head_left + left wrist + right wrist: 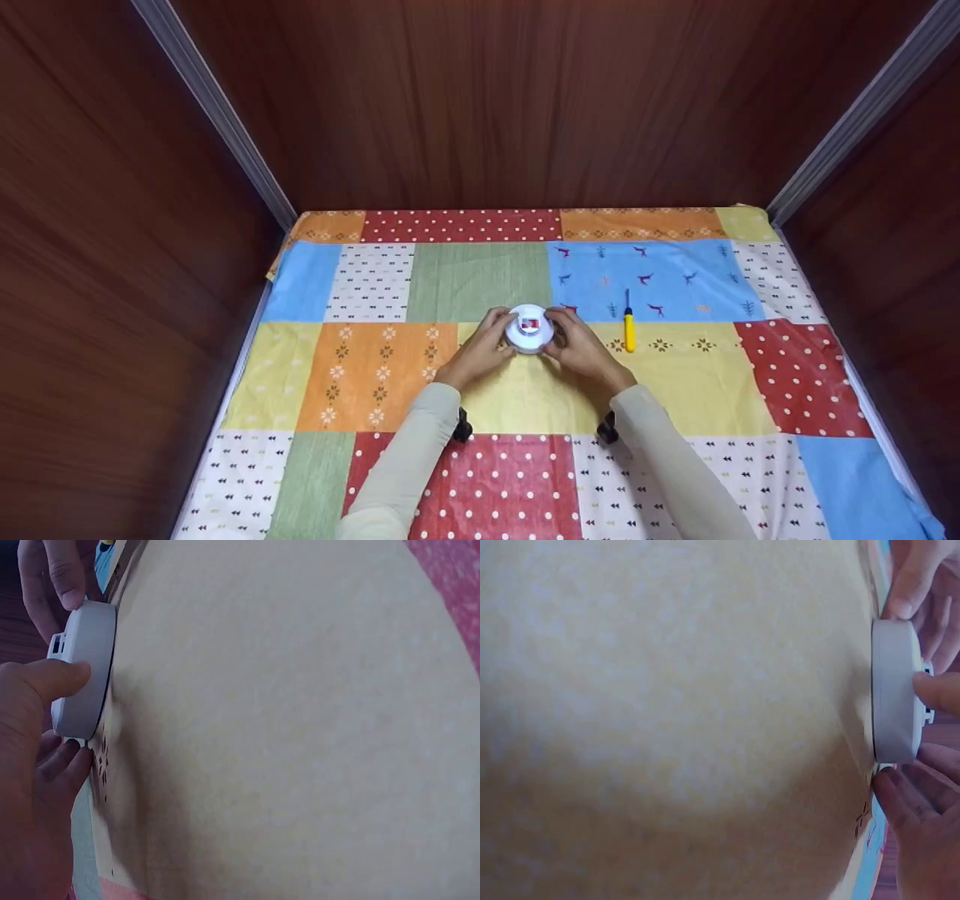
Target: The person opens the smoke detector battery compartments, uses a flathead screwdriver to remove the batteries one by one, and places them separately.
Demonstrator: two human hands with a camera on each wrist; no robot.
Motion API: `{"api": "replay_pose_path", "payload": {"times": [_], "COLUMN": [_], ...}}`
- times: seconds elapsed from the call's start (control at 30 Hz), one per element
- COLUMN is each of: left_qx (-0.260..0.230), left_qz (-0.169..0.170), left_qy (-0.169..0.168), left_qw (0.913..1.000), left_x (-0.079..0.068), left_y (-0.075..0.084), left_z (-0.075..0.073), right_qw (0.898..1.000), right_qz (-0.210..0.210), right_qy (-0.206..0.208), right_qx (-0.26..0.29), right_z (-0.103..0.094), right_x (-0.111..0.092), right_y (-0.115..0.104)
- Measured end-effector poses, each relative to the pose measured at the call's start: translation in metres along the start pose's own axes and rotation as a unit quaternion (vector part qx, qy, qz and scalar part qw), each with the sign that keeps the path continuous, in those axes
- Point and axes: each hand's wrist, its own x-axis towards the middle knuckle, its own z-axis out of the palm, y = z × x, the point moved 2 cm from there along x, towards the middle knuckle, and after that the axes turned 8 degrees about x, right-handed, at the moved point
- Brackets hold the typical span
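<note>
A round white smoke detector (529, 346), with a raised vented centre and a red and white patch on top, lies flat on the patchwork cloth. My left hand (480, 354) grips its left edge, thumb on the near side and fingers round the far side. From the right, my right hand (586, 352) holds the opposite edge in the same way. In the left wrist view the detector (91, 667) shows its smooth side wall, with the left thumb pressed on it. The right wrist view shows the detector (894, 690) resting against the cloth between both hands.
A screwdriver (629, 331) with a yellow handle and dark shaft lies to the right of the hands, tip pointing away. The patchwork cloth (480, 281) covers the table. Dark wood panels (480, 105) stand at the back and both sides.
</note>
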Motion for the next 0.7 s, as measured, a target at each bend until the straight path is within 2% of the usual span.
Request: {"api": "replay_pose_path", "payload": {"times": [0.33, 0.7], "left_qx": [0.025, 0.002], "left_qz": [-0.005, -0.008], "left_qy": [0.005, 0.008], "left_qw": [0.9997, 0.9999], "left_x": [-0.0005, 0.0001], "left_y": [0.0000, 0.0007], "left_z": [0.0049, 0.0050], "right_qw": [1.000, 1.000], "right_qz": [0.016, 0.009], "right_qy": [-0.004, 0.003], "right_qx": [0.010, 0.012], "right_z": [0.0025, 0.0017], "right_x": [-0.0017, -0.0019], "right_y": [0.0007, 0.0006]}}
